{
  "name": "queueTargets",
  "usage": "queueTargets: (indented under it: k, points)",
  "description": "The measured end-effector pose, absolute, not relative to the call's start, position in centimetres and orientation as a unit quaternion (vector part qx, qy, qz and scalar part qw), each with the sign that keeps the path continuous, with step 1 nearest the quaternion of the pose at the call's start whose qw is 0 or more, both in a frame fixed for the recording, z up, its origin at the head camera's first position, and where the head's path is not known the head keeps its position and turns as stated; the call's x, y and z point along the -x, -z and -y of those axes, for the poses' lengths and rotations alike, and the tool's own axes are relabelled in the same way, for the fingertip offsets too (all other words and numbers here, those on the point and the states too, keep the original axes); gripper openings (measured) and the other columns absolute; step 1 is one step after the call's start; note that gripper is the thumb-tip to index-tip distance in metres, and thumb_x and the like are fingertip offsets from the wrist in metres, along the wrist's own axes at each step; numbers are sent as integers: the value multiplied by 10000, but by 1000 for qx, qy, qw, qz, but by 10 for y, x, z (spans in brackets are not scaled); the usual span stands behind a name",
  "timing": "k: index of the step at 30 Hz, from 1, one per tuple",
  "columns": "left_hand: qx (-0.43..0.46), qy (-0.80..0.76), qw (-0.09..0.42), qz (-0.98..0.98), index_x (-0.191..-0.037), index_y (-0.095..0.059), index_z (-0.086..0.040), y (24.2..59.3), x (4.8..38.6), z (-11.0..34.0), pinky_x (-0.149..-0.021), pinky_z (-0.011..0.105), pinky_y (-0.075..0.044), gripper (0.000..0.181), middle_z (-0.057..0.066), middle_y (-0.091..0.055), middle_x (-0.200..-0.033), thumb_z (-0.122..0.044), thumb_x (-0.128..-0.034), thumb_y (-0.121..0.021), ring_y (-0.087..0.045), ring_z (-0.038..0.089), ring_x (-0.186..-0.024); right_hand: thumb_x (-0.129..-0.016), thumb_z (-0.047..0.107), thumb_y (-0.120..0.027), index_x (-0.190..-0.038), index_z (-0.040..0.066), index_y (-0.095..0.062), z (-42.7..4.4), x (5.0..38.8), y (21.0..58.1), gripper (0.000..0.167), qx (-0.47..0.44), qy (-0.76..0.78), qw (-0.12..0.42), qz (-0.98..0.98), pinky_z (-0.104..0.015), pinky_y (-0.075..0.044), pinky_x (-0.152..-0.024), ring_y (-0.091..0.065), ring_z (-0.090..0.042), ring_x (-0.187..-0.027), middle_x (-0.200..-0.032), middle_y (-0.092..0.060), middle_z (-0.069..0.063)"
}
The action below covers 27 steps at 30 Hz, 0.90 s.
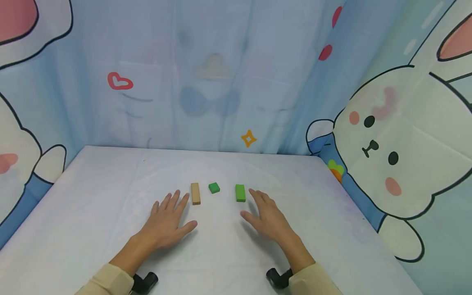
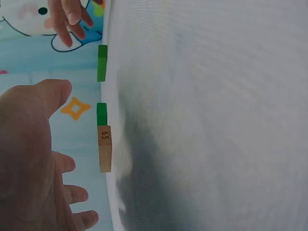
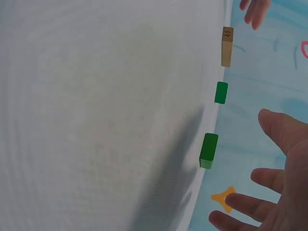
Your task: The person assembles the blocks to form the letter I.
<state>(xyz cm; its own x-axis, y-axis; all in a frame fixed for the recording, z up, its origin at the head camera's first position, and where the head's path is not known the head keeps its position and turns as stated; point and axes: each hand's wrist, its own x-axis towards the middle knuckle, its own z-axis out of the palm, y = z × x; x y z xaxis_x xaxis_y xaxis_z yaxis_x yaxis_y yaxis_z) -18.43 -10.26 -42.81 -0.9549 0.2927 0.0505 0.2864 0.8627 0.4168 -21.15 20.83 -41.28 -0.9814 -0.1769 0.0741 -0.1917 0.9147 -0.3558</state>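
Three blocks lie apart on the white table (image 1: 221, 254): a tan wooden block (image 1: 195, 194), a small dark green block (image 1: 214, 187) and a longer light green block (image 1: 240, 193). Fingers spread, the left hand (image 1: 164, 227) is just left of and nearer than the wooden block, holding nothing. The right hand (image 1: 271, 219) is beside the light green block on its right, thumb apart from the fingers, also holding nothing. Markings like "65" show on the end of the wooden block (image 2: 105, 149) in the left wrist view.
Behind the table hangs a light blue curtain (image 1: 155, 114) printed with cartoon rabbits, a red heart and an orange star. Black devices (image 1: 145, 282) are at both wrists, by the beige sleeves.
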Motion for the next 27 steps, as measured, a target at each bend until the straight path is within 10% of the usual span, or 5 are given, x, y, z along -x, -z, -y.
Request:
queueTargets:
  k: [27]
  points:
    - [-130, -232, 29, -964, -1636, -262, -52, 431, 201, 98, -1202, 741, -151, 820, 258, -205, -1696, -533, -1020, -509, -189, 507, -1557, -968, 427, -686, -1601, 110, -377, -203, 236, 421, 772, -68, -233, 13, 970, -599, -397, -1162, -417, -412, -1475, -1595, -426, -197]
